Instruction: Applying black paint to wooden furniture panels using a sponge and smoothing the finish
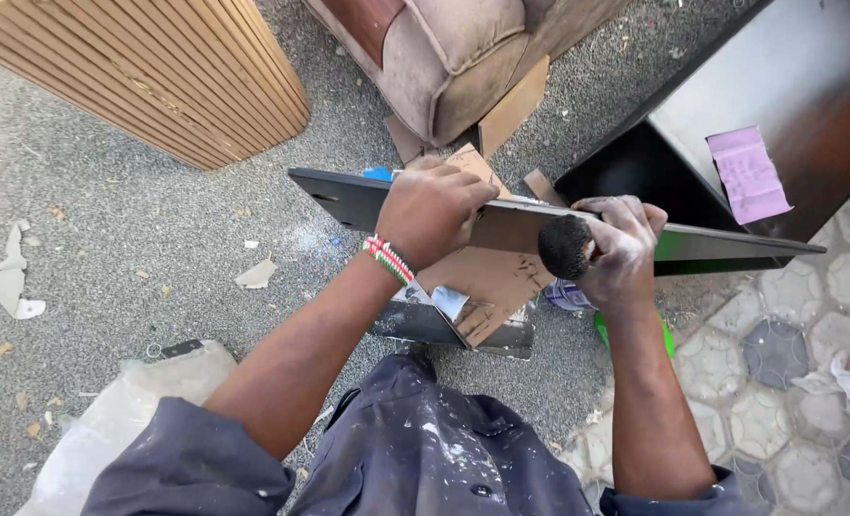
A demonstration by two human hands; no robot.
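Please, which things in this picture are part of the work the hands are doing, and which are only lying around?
In use:
- left hand steadying the dark panel
- right hand holding a black round pad against it
- cardboard underneath

Lying about:
- brown armchair
- ribbed wooden piece
- purple sandpaper sheet
- paper scraps

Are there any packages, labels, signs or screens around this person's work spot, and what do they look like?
No signs or screens show.
Pink sheet: a rectangular paper, maybe a label or sandpaper, lying on the dark cabinet at right.
Cardboard pieces: flat brown scraps on the ground under the dark panel.
Plastic bag: pale and crumpled, at lower left.
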